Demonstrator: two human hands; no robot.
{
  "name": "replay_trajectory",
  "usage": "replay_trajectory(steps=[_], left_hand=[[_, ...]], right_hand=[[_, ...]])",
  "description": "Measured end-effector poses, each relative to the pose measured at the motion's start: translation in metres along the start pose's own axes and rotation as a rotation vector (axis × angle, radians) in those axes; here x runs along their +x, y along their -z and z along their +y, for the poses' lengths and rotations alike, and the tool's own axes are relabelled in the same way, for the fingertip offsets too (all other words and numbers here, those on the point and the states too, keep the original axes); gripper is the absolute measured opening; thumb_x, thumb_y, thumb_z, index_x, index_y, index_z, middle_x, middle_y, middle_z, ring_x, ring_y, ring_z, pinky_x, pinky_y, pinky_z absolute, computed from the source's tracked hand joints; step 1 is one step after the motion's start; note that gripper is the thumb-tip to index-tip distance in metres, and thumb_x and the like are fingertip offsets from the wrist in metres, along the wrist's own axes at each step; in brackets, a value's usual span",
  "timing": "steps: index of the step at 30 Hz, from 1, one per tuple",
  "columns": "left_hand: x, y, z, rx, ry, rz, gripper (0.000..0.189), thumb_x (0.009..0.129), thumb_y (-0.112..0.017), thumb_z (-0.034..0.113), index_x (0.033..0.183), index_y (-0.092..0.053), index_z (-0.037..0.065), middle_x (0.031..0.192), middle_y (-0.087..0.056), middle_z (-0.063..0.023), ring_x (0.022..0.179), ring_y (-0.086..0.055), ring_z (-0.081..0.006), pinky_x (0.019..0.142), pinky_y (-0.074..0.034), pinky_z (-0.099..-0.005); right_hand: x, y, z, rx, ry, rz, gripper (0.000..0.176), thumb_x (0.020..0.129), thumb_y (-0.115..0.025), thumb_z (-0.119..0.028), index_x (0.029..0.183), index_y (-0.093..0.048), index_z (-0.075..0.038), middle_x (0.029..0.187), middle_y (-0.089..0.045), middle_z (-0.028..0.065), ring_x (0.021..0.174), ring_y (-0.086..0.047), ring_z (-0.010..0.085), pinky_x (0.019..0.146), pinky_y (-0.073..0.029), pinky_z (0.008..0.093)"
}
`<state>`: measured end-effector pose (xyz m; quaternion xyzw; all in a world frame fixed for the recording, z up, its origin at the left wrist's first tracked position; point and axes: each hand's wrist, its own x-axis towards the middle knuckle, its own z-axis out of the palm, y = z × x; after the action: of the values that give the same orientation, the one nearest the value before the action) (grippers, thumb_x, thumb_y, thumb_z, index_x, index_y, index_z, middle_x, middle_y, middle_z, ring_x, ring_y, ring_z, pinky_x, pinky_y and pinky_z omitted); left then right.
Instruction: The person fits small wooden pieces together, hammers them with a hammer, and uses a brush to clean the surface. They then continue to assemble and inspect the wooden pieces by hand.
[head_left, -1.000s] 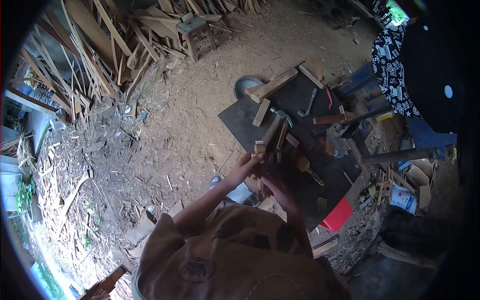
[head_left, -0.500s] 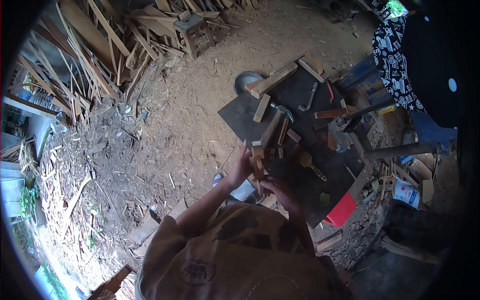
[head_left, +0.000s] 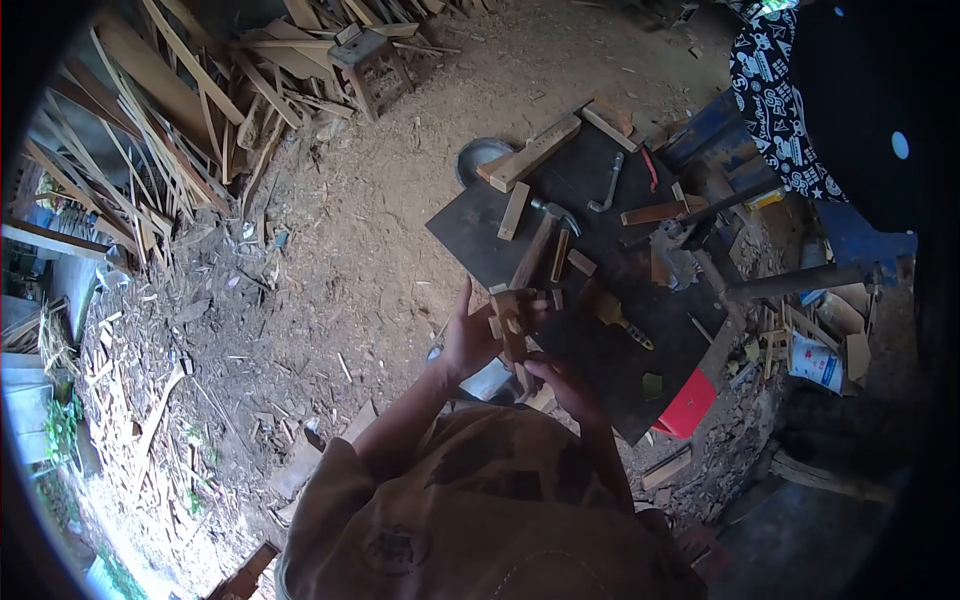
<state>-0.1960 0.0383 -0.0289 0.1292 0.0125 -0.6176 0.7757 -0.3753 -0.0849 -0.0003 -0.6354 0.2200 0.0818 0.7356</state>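
Fingers splayed, the left hand [head_left: 472, 340] backed a brown, blocky wooden piece [head_left: 511, 328], seemingly for support; the right hand [head_left: 565, 386] pinched its lower end.

From my remote station I record a dark, flat worktop [head_left: 468, 232], one corner pointing left. Directly on it I note a claw hammer [head_left: 536, 250], a pale wooden block [head_left: 513, 211] just beside it, a bent metal tool [head_left: 611, 182], a yellow-handled brush [head_left: 612, 312] and a green scrap [head_left: 652, 387].
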Motion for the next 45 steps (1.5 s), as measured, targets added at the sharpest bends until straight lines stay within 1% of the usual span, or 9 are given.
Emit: replay_trajectory(steps=[16, 25, 26, 29, 30, 33, 36, 40, 45], left_hand=[[-0.006, 0.003, 0.034, -0.063, 0.071, -0.089, 0.107, 0.096, -0.03, 0.086, 0.158, -0.036, -0.002, 0.156, -0.047, -0.0272, 0.145, -0.046, -0.0383, 0.126, -0.029, -0.0485], [0.006, 0.032, 0.041, 0.451, 0.152, 0.023, 0.099, 0.099, -0.021, 0.083, 0.16, -0.03, 0.007, 0.158, -0.046, -0.0199, 0.143, -0.049, -0.0352, 0.12, -0.035, -0.0521], [0.005, 0.029, 0.041, 0.544, 0.135, 0.021, 0.079, 0.107, -0.038, 0.068, 0.156, -0.032, 0.007, 0.149, -0.052, -0.0173, 0.135, -0.056, -0.0297, 0.113, -0.044, -0.0477], [0.011, 0.052, 0.032, 0.911, 0.067, 0.097, 0.06, 0.107, -0.06, 0.042, 0.151, -0.037, 0.008, 0.136, -0.056, -0.0132, 0.121, -0.061, -0.0214, 0.102, -0.052, -0.0396], [0.012, 0.051, 0.034, 0.861, 0.078, 0.154, 0.059, 0.101, -0.071, 0.021, 0.147, -0.038, 0.006, 0.125, -0.057, -0.0094, 0.111, -0.062, -0.016, 0.091, -0.054, -0.0336], [0.01, 0.051, 0.031, 0.801, 0.019, 0.221, 0.052, 0.103, -0.068, 0.018, 0.142, -0.037, 0.001, 0.112, -0.062, -0.0117, 0.104, -0.063, -0.0159, 0.086, -0.053, -0.0346], [0.011, 0.073, 0.038, 1.2, -0.136, 0.289, 0.047, 0.102, -0.068, 0.017, 0.138, -0.043, 0.0, 0.109, -0.061, -0.0137, 0.093, -0.063, -0.0212, 0.081, -0.052, -0.0375], [0.027, 0.09, 0.059, 1.644, -0.543, 0.358, 0.041, 0.096, -0.072, 0.02, 0.129, -0.055, 0.001, 0.107, -0.064, -0.0185, 0.098, -0.055, -0.0376, 0.086, -0.047, -0.0469], [0.057, 0.104, 0.093, 1.891, -0.6, 0.31, 0.051, 0.095, -0.075, 0.028, 0.133, -0.052, 0.002, 0.117, -0.066, -0.0226, 0.111, -0.057, -0.0459, 0.094, -0.049, -0.0545]], right_hand=[[0.016, -0.027, 0.002, 0.081, -0.133, 0.008, 0.025, 0.103, -0.063, -0.02, 0.118, -0.068, -0.002, 0.088, -0.064, -0.0004, 0.08, -0.061, 0.0088, 0.076, -0.05, 0.0262], [0.023, -0.054, 0.005, 0.058, -0.018, 0.363, 0.039, 0.103, -0.068, -0.028, 0.133, -0.065, -0.004, 0.098, -0.07, 0.003, 0.086, -0.065, 0.0103, 0.078, -0.052, 0.0282], [0.021, -0.056, 0.002, -0.117, -0.128, 0.376, 0.05, 0.101, -0.071, -0.035, 0.14, -0.062, -0.006, 0.1, -0.072, 0.0051, 0.088, -0.067, 0.0131, 0.079, -0.054, 0.0305], [0.029, -0.062, 0.024, -0.152, -0.02, 0.308, 0.056, 0.1, -0.072, -0.04, 0.143, -0.059, -0.006, 0.1, -0.073, 0.008, 0.09, -0.069, 0.0168, 0.08, -0.055, 0.0334], [0.032, -0.066, 0.024, -0.083, -0.044, 0.286, 0.059, 0.1, -0.073, -0.042, 0.144, -0.058, -0.005, 0.101, -0.074, 0.0106, 0.092, -0.071, 0.0198, 0.083, -0.056, 0.0356], [0.035, -0.072, 0.018, -0.195, -0.081, 0.254, 0.06, 0.1, -0.072, -0.042, 0.144, -0.057, -0.005, 0.103, -0.075, 0.0122, 0.092, -0.071, 0.0203, 0.083, -0.056, 0.0358], [0.041, -0.07, 0.02, -0.288, -0.104, 0.247, 0.059, 0.1, -0.072, -0.043, 0.144, -0.057, -0.006, 0.106, -0.074, 0.0122, 0.092, -0.071, 0.0198, 0.083, -0.055, 0.0353], [0.045, -0.068, 0.016, -0.234, -0.157, 0.232, 0.056, 0.101, -0.07, -0.044, 0.144, -0.058, -0.01, 0.106, -0.074, 0.0111, 0.092, -0.07, 0.0192, 0.083, -0.055, 0.035], [0.049, -0.063, 0.014, -0.177, -0.154, 0.204, 0.054, 0.102, -0.068, -0.044, 0.144, -0.058, -0.012, 0.105, -0.073, 0.0097, 0.092, -0.069, 0.0185, 0.083, -0.055, 0.0344]])
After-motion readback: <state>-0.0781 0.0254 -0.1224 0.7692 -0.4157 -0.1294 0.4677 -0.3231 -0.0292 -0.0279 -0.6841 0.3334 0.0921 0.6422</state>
